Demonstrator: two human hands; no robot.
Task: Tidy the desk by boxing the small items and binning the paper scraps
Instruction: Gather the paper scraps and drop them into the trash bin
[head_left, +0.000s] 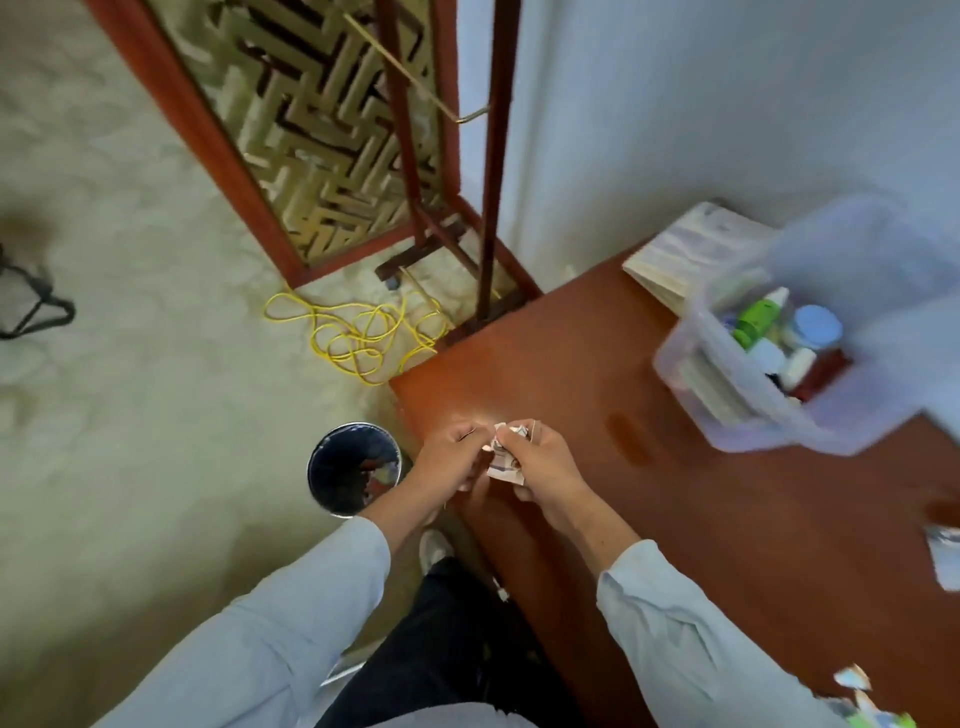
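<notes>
Bench (701, 545): brown top, its left corner directly ahead of me. The clear box (727, 395) sat on the far right part of the bench, with bottles and other small items inside; that area was blurred.

The bin (332, 441) stood on the floor just off the bench's left edge, with some scraps in it.

Both hands were above the bench's left corner. My right hand (540, 465) was clenched round a crumpled paper scrap (506, 452). My left hand (449, 460) had its fingers curled and pinched the scrap's left side. So the scrap was over the bench edge and not yet over the bin.

More loose scraps (852, 680) lay at the bench's near right edge.

Risks, as I judged them:
- The bin mouth was narrow and set low beside the bench. A release from bench height could miss, or the scrap could bounce off the rim onto the floor.
- A loosely balled scrap might unfold and drift.
- The remaining scraps could be overlooked.
</notes>
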